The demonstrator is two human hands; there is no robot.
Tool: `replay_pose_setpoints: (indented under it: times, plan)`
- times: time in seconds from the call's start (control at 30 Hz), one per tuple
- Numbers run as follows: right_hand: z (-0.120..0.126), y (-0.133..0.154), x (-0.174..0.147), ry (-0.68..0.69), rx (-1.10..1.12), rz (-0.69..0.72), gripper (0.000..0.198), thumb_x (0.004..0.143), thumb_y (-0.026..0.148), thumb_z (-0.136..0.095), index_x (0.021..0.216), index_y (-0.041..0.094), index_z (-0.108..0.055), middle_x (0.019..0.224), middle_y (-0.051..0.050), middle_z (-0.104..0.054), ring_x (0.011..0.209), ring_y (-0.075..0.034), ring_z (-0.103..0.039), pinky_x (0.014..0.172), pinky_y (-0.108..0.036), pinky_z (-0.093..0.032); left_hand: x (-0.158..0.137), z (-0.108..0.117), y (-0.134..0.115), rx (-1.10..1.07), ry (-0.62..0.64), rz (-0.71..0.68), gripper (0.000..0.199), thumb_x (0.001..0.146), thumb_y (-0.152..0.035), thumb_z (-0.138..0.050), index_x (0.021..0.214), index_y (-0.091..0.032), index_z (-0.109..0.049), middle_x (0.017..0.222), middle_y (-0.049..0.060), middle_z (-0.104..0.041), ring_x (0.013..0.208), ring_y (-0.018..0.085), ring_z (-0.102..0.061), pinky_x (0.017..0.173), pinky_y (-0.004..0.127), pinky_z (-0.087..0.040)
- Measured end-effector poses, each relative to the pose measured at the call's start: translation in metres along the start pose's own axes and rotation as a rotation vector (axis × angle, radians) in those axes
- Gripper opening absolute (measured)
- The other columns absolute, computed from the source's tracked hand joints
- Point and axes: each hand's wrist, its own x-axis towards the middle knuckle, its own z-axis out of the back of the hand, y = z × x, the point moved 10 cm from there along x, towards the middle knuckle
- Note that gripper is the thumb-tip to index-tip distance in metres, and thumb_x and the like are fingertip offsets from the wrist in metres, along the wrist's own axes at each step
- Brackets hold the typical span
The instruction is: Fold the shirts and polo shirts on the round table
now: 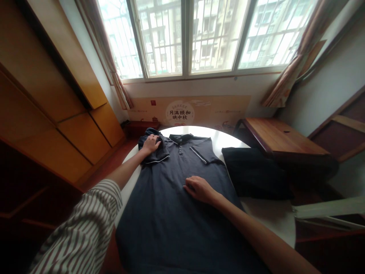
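Note:
A dark navy polo shirt (171, 201) lies spread on a round white table (228, 139), collar toward the window and hem hanging off the near edge. Its right-side sleeve (203, 154), edged in white, is folded in over the chest. My left hand (151, 144) rests on the bunched left-side sleeve (159, 155), with its fingers apart and lying on the cloth. Over the middle of the shirt, my right hand (199, 188) is curled into a loose fist, close to or touching the fabric. No cloth is visible between its fingers.
A folded black garment (255, 173) lies at the table's right side. Beyond it stands a wooden desk (282, 135). Wooden cabinets (82, 140) line the left wall. Behind the table, a printed banner (211, 108) covers the wall below the barred window.

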Motion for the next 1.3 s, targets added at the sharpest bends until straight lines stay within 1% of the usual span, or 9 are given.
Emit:
replay_pose_setpoints:
  times: [0.1, 0.23, 0.4, 0.53, 0.7, 0.8, 1.0, 1.13, 1.3]
  plan:
    - [-0.001, -0.001, -0.001, -0.002, 0.008, -0.007, 0.016, 0.094, 0.026, -0.053, 0.080, 0.019, -0.057, 0.075, -0.003, -0.060, 0.071, -0.015, -0.054, 0.071, -0.025, -0.038, 0.020, -0.003, 0.016, -0.049, 0.034, 0.055, 0.048, 0.073, -0.026, -0.075, 0.117, -0.012, -0.065, 0.106, 0.013, -0.066, 0.099, 0.025, -0.063, 0.097, 0.036, -0.046]
    - [-0.002, -0.004, 0.000, -0.001, 0.012, -0.012, 0.017, 0.093, 0.027, -0.054, 0.078, 0.019, -0.057, 0.074, -0.003, -0.059, 0.069, -0.015, -0.052, 0.069, -0.025, -0.038, 0.042, -0.009, 0.035, -0.114, 0.051, 0.141, 0.023, 0.071, -0.025, -0.075, 0.091, -0.014, -0.073, 0.090, 0.007, -0.071, 0.086, 0.021, -0.066, 0.087, 0.028, -0.050]
    - [-0.004, -0.006, 0.000, -0.005, 0.039, -0.010, 0.016, 0.093, 0.027, -0.054, 0.079, 0.019, -0.057, 0.074, -0.003, -0.059, 0.070, -0.015, -0.052, 0.069, -0.026, -0.038, 0.050, 0.006, 0.071, -0.145, -0.141, 0.343, 0.024, 0.086, -0.025, -0.055, 0.098, -0.013, -0.072, 0.101, 0.012, -0.073, 0.098, 0.023, -0.066, 0.087, 0.028, -0.049]
    - [0.000, -0.002, -0.002, -0.003, 0.076, -0.023, 0.014, 0.091, 0.026, -0.056, 0.079, 0.019, -0.059, 0.075, -0.003, -0.061, 0.072, -0.016, -0.054, 0.071, -0.026, -0.040, 0.041, 0.006, 0.093, -0.202, -0.218, 0.462, 0.025, 0.080, -0.022, -0.057, 0.097, -0.014, -0.074, 0.100, 0.013, -0.074, 0.094, 0.025, -0.068, 0.082, 0.029, -0.051]
    - [0.013, -0.017, 0.012, 0.226, 0.243, -0.140, 0.014, 0.088, 0.029, -0.062, 0.091, 0.018, -0.069, 0.073, -0.002, -0.066, 0.062, -0.012, -0.056, 0.060, -0.022, -0.040, 0.048, 0.001, 0.092, -0.302, -0.221, 0.483, 0.032, 0.076, -0.020, -0.060, 0.105, -0.017, -0.074, 0.095, 0.007, -0.075, 0.086, 0.021, -0.069, 0.078, 0.026, -0.052]
    - [0.042, -0.065, 0.039, 0.285, 0.278, -0.302, 0.016, 0.083, 0.030, -0.067, 0.089, 0.017, -0.074, 0.070, -0.002, -0.067, 0.059, -0.012, -0.057, 0.058, -0.021, -0.041, 0.055, 0.003, 0.090, -0.321, -0.234, 0.504, 0.027, 0.078, -0.029, -0.061, 0.097, -0.016, -0.076, 0.090, 0.007, -0.075, 0.085, 0.022, -0.069, 0.079, 0.028, -0.053]
    - [0.129, -0.218, 0.073, -0.164, 0.181, -0.807, 0.013, 0.078, 0.020, -0.070, 0.086, 0.010, -0.071, 0.092, -0.013, -0.070, 0.091, -0.022, -0.064, 0.077, -0.026, -0.049, 0.063, 0.014, 0.086, -0.314, -0.277, 0.535, 0.026, 0.063, -0.015, -0.069, 0.088, -0.017, -0.078, 0.090, 0.008, -0.075, 0.088, 0.022, -0.068, 0.082, 0.028, -0.052]
    - [0.127, -0.272, 0.066, -0.272, 0.263, -0.995, 0.037, 0.066, 0.031, -0.084, 0.086, 0.006, -0.066, 0.076, -0.014, -0.066, 0.076, -0.024, -0.065, 0.062, -0.030, -0.053, 0.073, 0.019, 0.074, -0.335, -0.231, 0.486, 0.019, 0.061, -0.015, -0.073, 0.080, -0.019, -0.076, 0.087, 0.006, -0.075, 0.090, 0.021, -0.068, 0.084, 0.026, -0.051]
    - [0.105, -0.292, 0.059, -0.341, 0.417, -1.054, 0.037, 0.063, 0.032, -0.088, 0.076, 0.008, -0.063, 0.054, -0.001, -0.054, 0.052, -0.014, -0.056, 0.046, -0.025, -0.048, 0.073, 0.009, 0.073, -0.404, -0.083, 0.493, 0.030, 0.064, -0.037, -0.081, 0.077, -0.013, -0.070, 0.072, 0.009, -0.071, 0.070, 0.021, -0.067, 0.067, 0.029, -0.053]
